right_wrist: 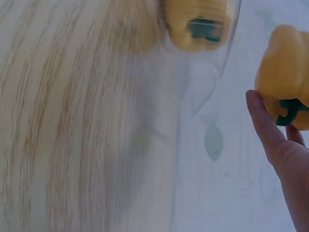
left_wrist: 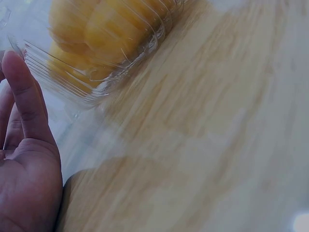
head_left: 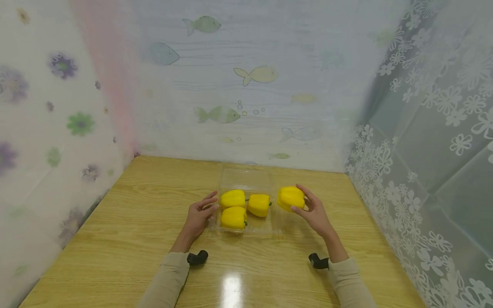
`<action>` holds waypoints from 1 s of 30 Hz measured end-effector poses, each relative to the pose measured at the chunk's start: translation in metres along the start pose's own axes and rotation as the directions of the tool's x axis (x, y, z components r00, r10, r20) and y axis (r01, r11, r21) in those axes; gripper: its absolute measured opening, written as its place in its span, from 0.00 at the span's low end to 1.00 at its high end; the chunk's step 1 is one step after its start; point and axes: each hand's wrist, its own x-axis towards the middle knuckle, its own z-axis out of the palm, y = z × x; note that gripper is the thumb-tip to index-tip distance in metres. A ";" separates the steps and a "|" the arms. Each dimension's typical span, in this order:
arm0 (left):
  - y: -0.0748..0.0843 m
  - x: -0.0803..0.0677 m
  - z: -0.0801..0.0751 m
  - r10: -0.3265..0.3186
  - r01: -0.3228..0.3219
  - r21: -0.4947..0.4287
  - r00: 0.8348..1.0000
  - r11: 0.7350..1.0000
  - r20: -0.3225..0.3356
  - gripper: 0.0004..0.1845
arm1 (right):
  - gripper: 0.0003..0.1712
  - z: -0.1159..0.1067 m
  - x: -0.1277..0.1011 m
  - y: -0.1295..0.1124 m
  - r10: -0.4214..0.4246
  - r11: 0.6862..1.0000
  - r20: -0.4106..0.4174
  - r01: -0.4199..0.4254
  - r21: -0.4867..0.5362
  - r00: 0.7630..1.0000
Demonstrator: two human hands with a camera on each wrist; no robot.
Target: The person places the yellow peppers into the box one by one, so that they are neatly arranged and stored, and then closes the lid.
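Note:
A yellow bell pepper [head_left: 290, 198] is in my right hand [head_left: 316, 214], gripped between thumb and fingers just right of a clear plastic container [head_left: 265, 229]. The right wrist view shows this bell pepper [right_wrist: 285, 65] with its green stem, held above the table. Inside the container lie three more yellow peppers, one at upper left [head_left: 233, 199], one at lower left [head_left: 233, 218] and one at right [head_left: 259, 205]. My left hand [head_left: 197, 217] is at the container's left side, fingers and thumb extended. In the left wrist view its thumb [left_wrist: 26, 96] is close to the ridged wall [left_wrist: 63, 87].
The container's clear lid [head_left: 246, 177] stands open at the back. A wood-grain table [head_left: 154, 188] carries everything. Behind it hangs a fish-patterned sheet [head_left: 246, 94], with flowered sheets on the left [head_left: 57, 141] and right [head_left: 435, 141]. Black curved pieces are at both cuffs.

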 end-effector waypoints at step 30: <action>-0.003 0.000 -0.003 -0.016 0.016 0.049 1.000 0.999 0.005 0.23 | 0.39 0.050 0.006 -0.012 -0.069 0.981 0.194 0.031 0.191 0.979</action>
